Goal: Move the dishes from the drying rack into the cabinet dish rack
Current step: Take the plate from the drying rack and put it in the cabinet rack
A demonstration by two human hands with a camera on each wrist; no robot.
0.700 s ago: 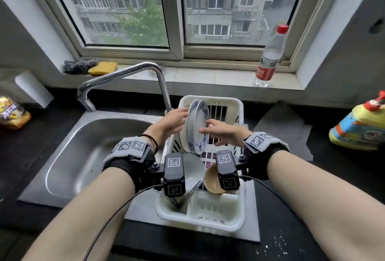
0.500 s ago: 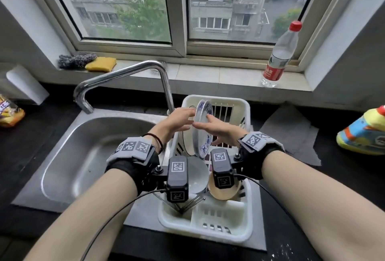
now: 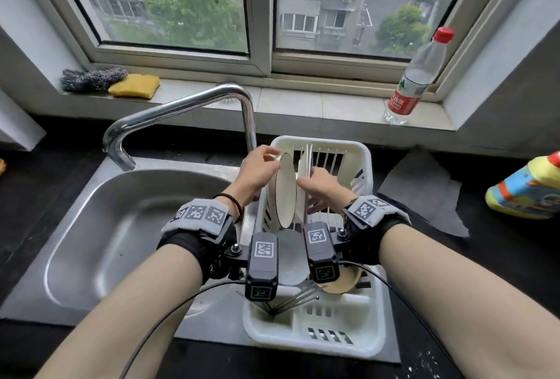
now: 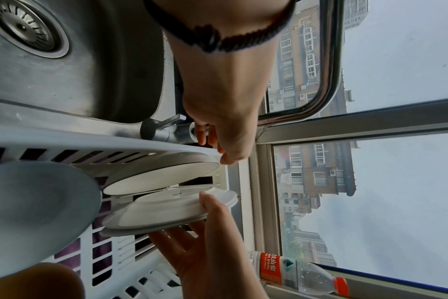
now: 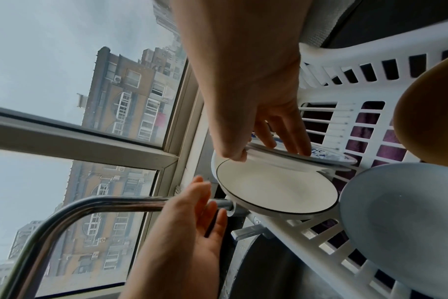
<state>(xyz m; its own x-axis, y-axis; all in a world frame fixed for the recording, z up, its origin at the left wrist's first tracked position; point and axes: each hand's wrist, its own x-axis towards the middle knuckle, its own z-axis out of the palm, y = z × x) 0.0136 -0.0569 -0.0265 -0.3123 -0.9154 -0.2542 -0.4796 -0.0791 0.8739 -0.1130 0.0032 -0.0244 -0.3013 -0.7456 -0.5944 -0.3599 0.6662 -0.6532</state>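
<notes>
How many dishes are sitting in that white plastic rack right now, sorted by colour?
White round plate with a thin dark rim: 1
Plain white round plate: 1
Blue-and-white patterned plate: 1
Pale grey-blue plate: 1
Tan bowl: 1
Total: 5 dishes, leaving out the thin metal utensils.

Grey daylight through a sliding window (image 3: 260,9) above black countertop (image 3: 500,260).

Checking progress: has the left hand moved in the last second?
Yes, slightly: the left hand has crept toward the far rim of the white plastic drying rack, now reaching the top of the dark-rimmed white plate.
</notes>
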